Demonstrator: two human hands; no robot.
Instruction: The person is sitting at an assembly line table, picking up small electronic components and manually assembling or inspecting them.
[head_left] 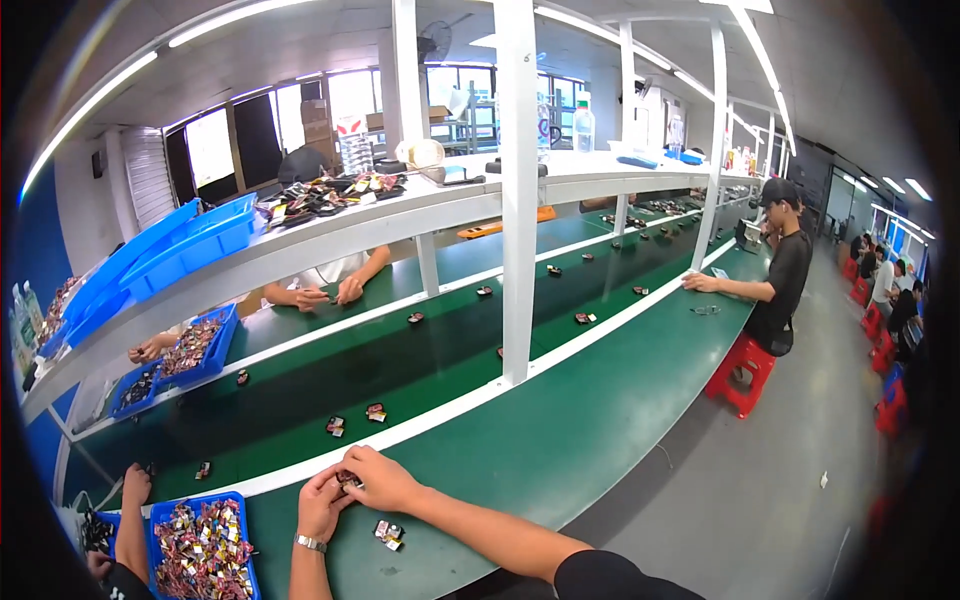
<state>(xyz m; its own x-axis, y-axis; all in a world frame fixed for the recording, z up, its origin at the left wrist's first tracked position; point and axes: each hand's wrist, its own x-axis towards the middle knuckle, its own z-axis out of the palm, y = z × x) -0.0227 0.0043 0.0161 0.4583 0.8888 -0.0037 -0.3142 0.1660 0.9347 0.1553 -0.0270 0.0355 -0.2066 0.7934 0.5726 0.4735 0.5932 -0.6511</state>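
My left hand (318, 508), with a metal watch band on its wrist, and my right hand (383, 480) meet above the green worktop (470, 470). Between their closed fingertips is a small dark electronic part (349, 479), mostly covered by the fingers. Just below my right hand, a similar part (388, 535) with black, white and yellow patches lies on the worktop. To the left of my left wrist stands a blue tray (247, 545) heaped with small wired parts.
Beyond a white rail (440, 427) runs a dark green conveyor belt (450, 370) with several scattered small parts. A white post (517, 200) rises ahead, holding up a shelf. Another person's hand (136, 486) is at far left. A seated co-worker (790, 265) is at right.
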